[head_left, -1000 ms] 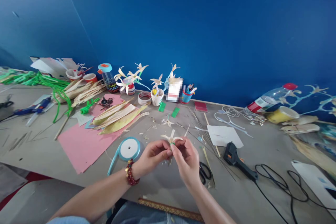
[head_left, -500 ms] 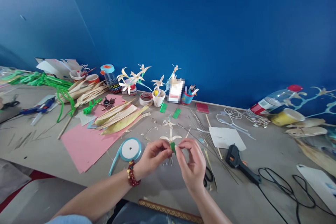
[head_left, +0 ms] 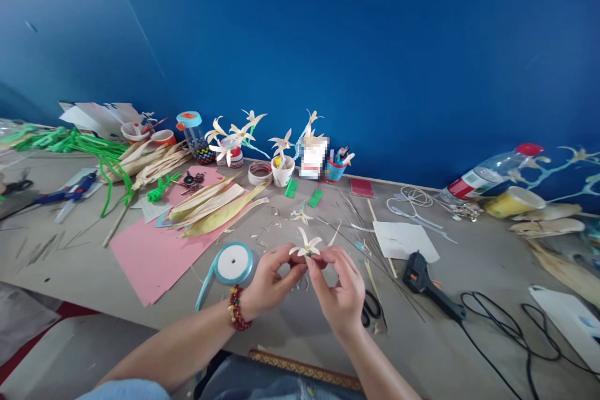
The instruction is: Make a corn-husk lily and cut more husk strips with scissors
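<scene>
Two hands closed on one pale flower

Head view, observed remotely. I have the left hand (head_left: 269,284) and the right hand (head_left: 343,297) close together over the grey table (head_left: 445,350), near its front edge. Both sets of fingertips are pinched at the base of the pale flower (head_left: 307,244); its petals spread above the fingers. A small green part shows at the base. Fingers cover the rest, so I cannot tell how much of it lies below. A red beaded bracelet (head_left: 239,308) is on the left wrist.

Left of the hands: a spool of light blue ribbon (head_left: 233,263), its loose end trailing toward the table's front edge; farther out, pink paper (head_left: 150,259), with corn husks (head_left: 218,209) partly over it.

Right of the hands: dark-handled scissors (head_left: 372,309), partly hidden by the right hand; then a black glue gun (head_left: 429,286), its cable running forward. White paper (head_left: 405,242) lies behind the gun.

Beyond the hands: a loose flower (head_left: 300,214) flat on the table, two green strips (head_left: 291,189), a white cup (head_left: 282,172) and a pen cup (head_left: 335,171). Pixelation masks the item between these cups. A bottle (head_left: 490,174) leans at far right, beside a yellow cup (head_left: 516,201) on its side.
</scene>
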Action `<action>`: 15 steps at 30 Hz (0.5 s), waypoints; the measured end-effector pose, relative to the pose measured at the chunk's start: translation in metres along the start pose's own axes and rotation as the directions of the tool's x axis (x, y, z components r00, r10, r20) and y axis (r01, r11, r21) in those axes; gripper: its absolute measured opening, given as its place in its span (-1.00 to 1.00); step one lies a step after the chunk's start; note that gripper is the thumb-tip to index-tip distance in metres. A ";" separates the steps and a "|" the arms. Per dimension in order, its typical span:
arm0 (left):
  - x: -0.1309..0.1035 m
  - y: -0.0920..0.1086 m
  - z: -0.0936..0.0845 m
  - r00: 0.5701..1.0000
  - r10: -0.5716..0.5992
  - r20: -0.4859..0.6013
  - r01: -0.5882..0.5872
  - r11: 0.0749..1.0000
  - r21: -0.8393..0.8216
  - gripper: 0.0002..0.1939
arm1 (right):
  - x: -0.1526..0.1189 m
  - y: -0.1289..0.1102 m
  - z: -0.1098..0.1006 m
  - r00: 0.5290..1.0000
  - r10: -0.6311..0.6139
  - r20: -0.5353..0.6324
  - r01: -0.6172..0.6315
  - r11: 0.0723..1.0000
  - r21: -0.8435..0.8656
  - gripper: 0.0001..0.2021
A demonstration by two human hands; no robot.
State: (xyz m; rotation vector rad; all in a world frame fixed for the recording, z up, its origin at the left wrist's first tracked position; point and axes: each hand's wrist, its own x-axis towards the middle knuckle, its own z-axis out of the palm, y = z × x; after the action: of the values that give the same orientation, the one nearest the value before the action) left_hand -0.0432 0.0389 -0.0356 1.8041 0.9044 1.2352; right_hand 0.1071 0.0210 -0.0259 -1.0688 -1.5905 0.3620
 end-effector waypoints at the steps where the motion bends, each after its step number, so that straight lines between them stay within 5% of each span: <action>1: 0.000 0.000 0.000 1.000 0.009 0.006 -0.009 1.000 0.012 -0.81 | 0.000 0.000 0.000 1.000 0.017 0.004 -0.017 1.000 0.003 -0.89; 15: 0.000 -0.003 -0.003 0.997 0.063 0.043 -0.065 0.996 0.053 -0.86 | 0.000 0.000 -0.004 0.989 0.131 0.073 -0.137 0.988 0.074 -0.92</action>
State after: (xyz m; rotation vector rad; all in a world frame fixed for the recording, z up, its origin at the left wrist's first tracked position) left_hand -0.0463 0.0405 -0.0379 1.9079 0.8708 1.2189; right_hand 0.1105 0.0193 -0.0245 -1.1152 -1.5545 0.5526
